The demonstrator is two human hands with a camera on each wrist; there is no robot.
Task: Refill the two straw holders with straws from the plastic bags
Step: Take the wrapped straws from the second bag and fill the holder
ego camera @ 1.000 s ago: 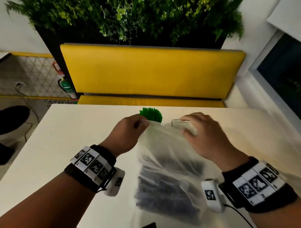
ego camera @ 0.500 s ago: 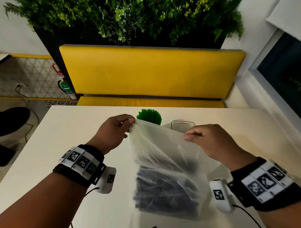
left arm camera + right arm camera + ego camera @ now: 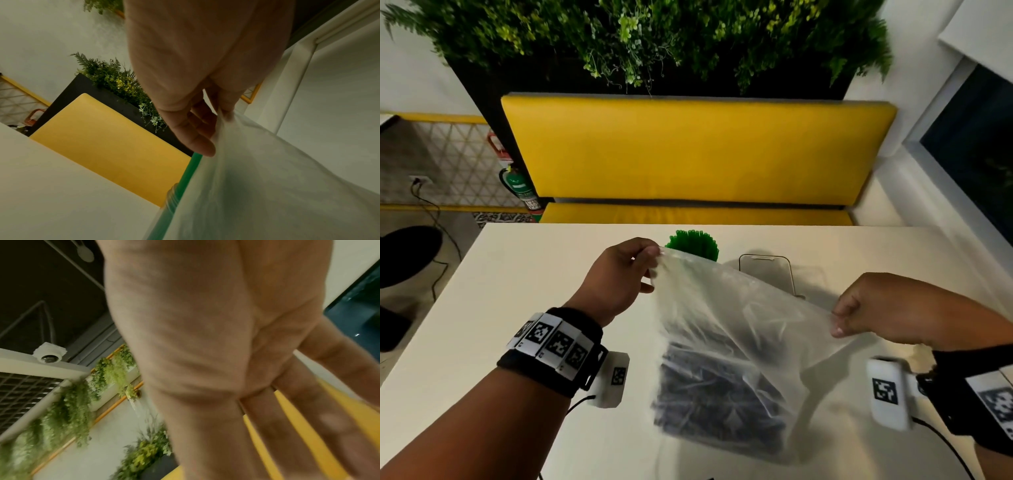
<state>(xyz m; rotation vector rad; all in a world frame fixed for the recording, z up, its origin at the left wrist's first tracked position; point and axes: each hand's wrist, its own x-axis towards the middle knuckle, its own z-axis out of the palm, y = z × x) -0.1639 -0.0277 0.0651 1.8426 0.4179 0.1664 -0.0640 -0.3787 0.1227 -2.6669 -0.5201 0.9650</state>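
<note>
Over the white counter (image 3: 524,308) I have a clear plastic bag (image 3: 739,329) stretched between both hands — my left hand (image 3: 616,277) pinches one top corner at the far side, my right hand (image 3: 887,308) pinches the opposite edge nearer to me. A heap of dark straws (image 3: 715,401) sits at the bottom of the bag, which hangs low toward the counter; whether it touches I cannot tell. Behind the bag stands a holder full of green straws (image 3: 693,241) — the left wrist view shows its clear rim (image 3: 172,194) just beside the plastic. A phone (image 3: 765,274) lies flat right of that holder. Beyond the counter runs a yellow bench (image 3: 698,150) under hanging plants (image 3: 654,37).
</note>
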